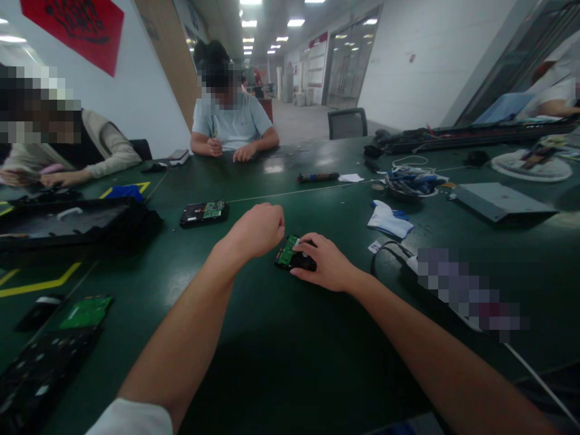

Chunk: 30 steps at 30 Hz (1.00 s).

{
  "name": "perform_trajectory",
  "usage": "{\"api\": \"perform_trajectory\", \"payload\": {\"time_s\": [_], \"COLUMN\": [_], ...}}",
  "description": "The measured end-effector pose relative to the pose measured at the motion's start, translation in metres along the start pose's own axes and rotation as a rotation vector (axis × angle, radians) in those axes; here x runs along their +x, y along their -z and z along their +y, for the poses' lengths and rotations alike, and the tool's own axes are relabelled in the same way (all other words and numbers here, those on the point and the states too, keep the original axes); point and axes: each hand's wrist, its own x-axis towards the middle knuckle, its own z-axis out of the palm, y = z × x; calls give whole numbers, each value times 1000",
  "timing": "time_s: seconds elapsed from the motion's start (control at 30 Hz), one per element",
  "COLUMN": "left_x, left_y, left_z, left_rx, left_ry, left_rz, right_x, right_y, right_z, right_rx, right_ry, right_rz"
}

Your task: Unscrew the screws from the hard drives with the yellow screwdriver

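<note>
Drive unit (287, 254), black with a green circuit board facing up, on a dark green tabletop (290, 368), directly in front of the seated worker. Right hand (328, 263): gripping the unit, thumb at its near edge and fingers over its upper face. Left hand (259, 228): curled into a fist just beside the unit's left end; whether it encloses anything, or touches the unit, cannot be told. Left of the fist, a second drive unit (203, 214) lies apart. To the right, a white glove (390, 220) with blue portions lies near a bowl of blue-and-white material (410, 180). Beyond, a dark cylindrical object (318, 177) rests on the surface; across from the worker sits a person in a light blue shirt (240, 121).
</note>
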Motion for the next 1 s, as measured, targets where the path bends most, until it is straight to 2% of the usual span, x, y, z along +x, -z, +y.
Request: {"api": "perform_trajectory", "payload": {"time_s": [0.37, 0.83, 1.0], "left_x": [3, 5, 5], "left_y": [-3, -6, -6], "left_z": [-6, -2, 8], "left_rx": [-79, -50, 25], "left_ry": [-34, -73, -109], "left_rz": [98, 97, 80], "right_x": [0, 0, 0], "right_y": [-3, -5, -6], "right_z": [3, 4, 4], "right_rx": [-4, 1, 4], "right_ry": [5, 5, 18], "right_rz": [8, 11, 27]}}
